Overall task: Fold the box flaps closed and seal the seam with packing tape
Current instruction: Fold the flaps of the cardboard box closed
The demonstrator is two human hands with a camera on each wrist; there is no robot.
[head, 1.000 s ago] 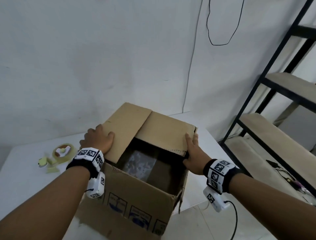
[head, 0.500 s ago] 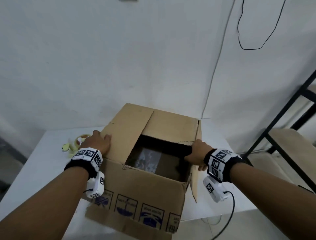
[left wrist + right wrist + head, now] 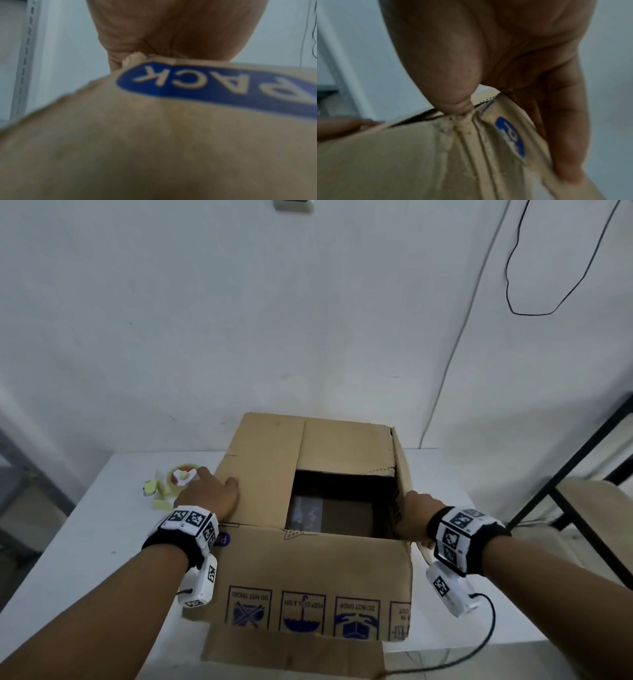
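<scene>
Tape roll (image 3: 180, 478) sits at 10 o'clock of the box (image 3: 308, 577), just beyond your left hand (image 3: 209, 494), which lies flat, fingers straight, on the left flap (image 3: 260, 470); keep pressing. Right hand (image 3: 412, 517) grips the upright right flap (image 3: 399, 470) at 3 o'clock (thumb inside); fold it inward, level.

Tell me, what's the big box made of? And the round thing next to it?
Box: brown corrugated cardboard, matte; the right wrist view shows wavy ridges where the flap is torn. Its signs are printed in blue ink.
Round thing: probably a tape roll, plastic tape on a ring, faintly shiny. It is too small to be sure.
</scene>
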